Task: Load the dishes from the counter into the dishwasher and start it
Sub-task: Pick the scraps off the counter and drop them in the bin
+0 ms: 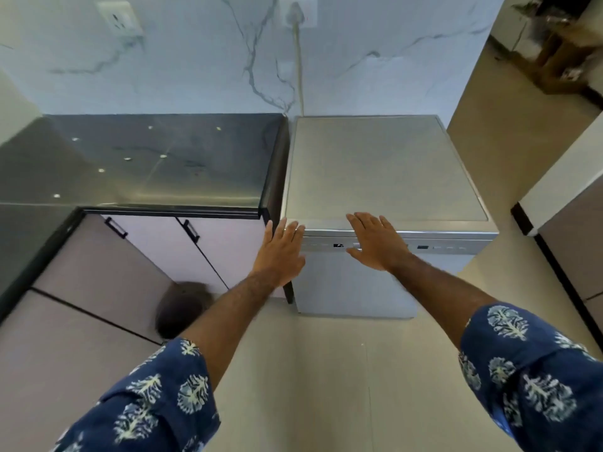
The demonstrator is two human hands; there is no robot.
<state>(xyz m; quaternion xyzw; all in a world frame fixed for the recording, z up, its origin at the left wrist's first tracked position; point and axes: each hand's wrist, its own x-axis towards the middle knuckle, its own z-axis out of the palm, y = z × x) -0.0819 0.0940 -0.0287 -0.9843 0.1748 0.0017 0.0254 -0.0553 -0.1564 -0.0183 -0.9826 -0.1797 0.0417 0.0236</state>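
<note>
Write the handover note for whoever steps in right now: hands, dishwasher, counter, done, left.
Left hand: open, at the dishwasher's top left front corner.
Right hand: open, fingers straight over the control panel.
Dishwasher door is closed; a small display is lit.
Counter shows no dishes in view.
Done: apparently loading and closing the door.
Left: confirm the cycle is started; the panel is too small to read.

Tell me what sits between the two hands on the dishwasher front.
In the head view, between left hand and right hand lies a stretch of the dishwasher control panel, with its small dark display.
</note>
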